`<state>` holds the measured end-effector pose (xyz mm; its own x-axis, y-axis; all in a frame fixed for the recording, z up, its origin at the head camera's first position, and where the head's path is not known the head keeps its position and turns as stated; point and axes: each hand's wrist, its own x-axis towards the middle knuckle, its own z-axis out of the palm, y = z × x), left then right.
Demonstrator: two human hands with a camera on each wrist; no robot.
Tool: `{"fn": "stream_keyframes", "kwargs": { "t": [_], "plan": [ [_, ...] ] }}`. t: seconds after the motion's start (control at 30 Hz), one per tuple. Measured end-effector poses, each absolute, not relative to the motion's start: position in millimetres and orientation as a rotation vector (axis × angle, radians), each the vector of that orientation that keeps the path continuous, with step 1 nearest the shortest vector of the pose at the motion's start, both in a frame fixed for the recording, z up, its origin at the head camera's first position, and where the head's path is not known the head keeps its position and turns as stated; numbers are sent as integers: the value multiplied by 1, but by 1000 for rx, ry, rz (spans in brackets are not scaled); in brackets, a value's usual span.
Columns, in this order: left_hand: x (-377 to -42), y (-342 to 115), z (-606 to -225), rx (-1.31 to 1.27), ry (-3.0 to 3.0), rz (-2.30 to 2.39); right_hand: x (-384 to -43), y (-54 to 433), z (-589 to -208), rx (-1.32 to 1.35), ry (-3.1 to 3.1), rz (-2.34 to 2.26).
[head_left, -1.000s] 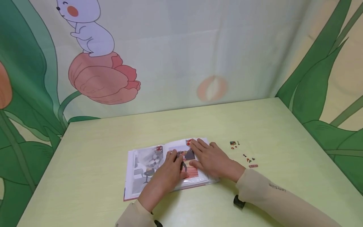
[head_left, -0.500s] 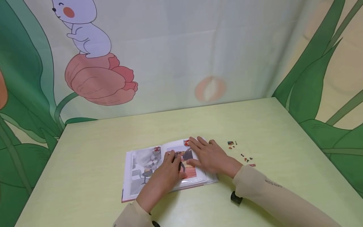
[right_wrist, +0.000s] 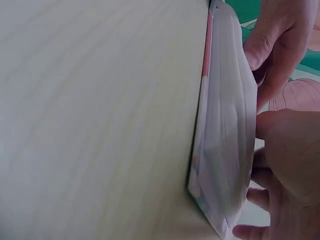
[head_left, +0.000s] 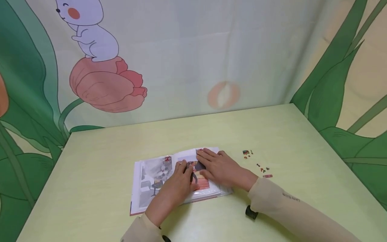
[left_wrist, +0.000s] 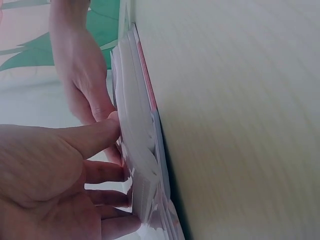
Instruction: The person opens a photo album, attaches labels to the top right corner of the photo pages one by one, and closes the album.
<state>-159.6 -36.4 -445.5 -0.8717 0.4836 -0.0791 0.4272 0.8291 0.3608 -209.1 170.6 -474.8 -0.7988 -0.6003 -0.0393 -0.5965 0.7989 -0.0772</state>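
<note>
An open photo album (head_left: 136,191) lies on the table, with a grey-toned picture (head_left: 148,193) on its left page and a colourful picture (head_left: 203,183) on its right page. My left hand (head_left: 178,185) rests on the right page near the fold, fingertips on the picture. Extended fingers of my right hand (head_left: 222,168) press on the upper part of that page, largely covering a red sticker there. Another red sticker (head_left: 167,159) sits at the left page's upper corner. Both wrist views show fingertips touching the page above the thick page stack (left_wrist: 135,100).
Right of the album, several tiny stickers (head_left: 262,170) lie scattered on the pale table (head_left: 99,168), with a small dark rectangular one (head_left: 246,152) farther back and a red strip (head_left: 267,176) nearer. A printed curtain (head_left: 181,67) stands behind the table.
My right hand has slid slightly down and left on the page, its fingers now over the red sticker. The left hand stays in place. The head view shifted slightly.
</note>
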Motion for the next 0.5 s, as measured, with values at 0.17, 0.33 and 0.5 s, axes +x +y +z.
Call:
{"fn": "stream_keyframes", "kwargs": {
  "t": [0.17, 0.33, 0.5],
  "plan": [
    [-161, -37, -446, 715, 2840, 525, -217, 173, -476, -880, 2928, -89],
    [-161, -37, -448, 729, 2850, 514, -221, 174, -476, -832, 2919, -76],
    [-161, -36, -447, 722, 2840, 506, -222, 173, -475, -798, 2926, -63]
  ]
}}
